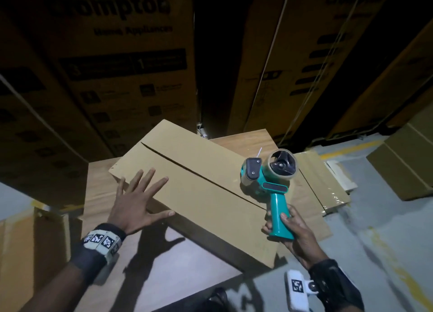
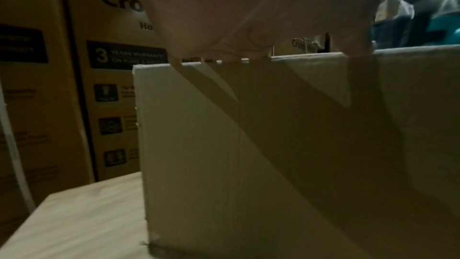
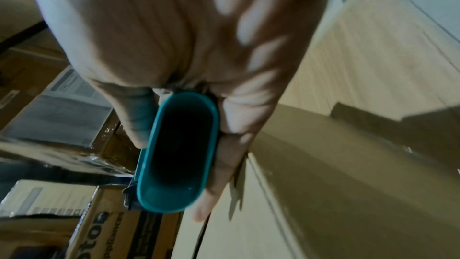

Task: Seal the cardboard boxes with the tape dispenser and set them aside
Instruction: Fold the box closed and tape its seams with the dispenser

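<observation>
A long flat cardboard box point(image 1: 199, 185) lies diagonally on the wooden table point(image 1: 150, 276), its two top flaps meeting along an untaped middle seam. My left hand point(image 1: 138, 201) rests spread and flat on the box's near-left corner, thumb along the side edge; in the left wrist view the palm point(image 2: 248, 17) sits on the box's top edge point(image 2: 273, 145). My right hand point(image 1: 290, 229) grips the handle of a teal tape dispenser point(image 1: 269, 178), whose roll and head hang over the box's right end. The right wrist view shows the hollow handle end point(image 3: 179, 151) between my fingers.
Tall printed appliance cartons point(image 1: 117, 66) stand stacked behind the table. Flattened and taped cardboard boxes point(image 1: 323, 185) lie on the floor to the right, with another carton point(image 1: 403, 162) further right. A brown box point(image 1: 28, 253) stands at the left beside the table.
</observation>
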Available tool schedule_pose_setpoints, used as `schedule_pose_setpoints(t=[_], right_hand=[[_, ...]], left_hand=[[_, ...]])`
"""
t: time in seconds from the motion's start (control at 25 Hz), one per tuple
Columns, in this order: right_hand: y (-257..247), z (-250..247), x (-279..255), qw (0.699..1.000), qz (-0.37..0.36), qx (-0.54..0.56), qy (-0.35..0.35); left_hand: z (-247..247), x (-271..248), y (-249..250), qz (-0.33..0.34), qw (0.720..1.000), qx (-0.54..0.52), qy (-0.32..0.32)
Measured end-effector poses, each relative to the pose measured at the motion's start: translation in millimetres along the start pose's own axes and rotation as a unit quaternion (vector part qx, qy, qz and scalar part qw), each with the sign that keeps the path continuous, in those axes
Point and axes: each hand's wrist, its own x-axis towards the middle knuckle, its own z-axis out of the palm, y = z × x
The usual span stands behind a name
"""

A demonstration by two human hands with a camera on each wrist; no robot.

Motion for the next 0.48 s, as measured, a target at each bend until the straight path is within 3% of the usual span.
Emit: schedule_pose_setpoints(t=[0.16,0.32,0.48], right_hand=[[-27.1,-15.1,14.3,0.997,0.008,-0.068,0.022],[-57.7,-18.6,22.2,0.987,-0.006,-0.147,0.057],[-74.4,11.9,14.8,0.983,-0.007,-0.180,0.041]], left_hand=[[14.4,-38.0,30.4,-0.033,0.998,0.005,0.052],[15.3,-64.6,62.8,-0.012,0.995,0.023,0.101],[3.5,-57.9,73.8,0.014,0.996,-0.001,0.092]])
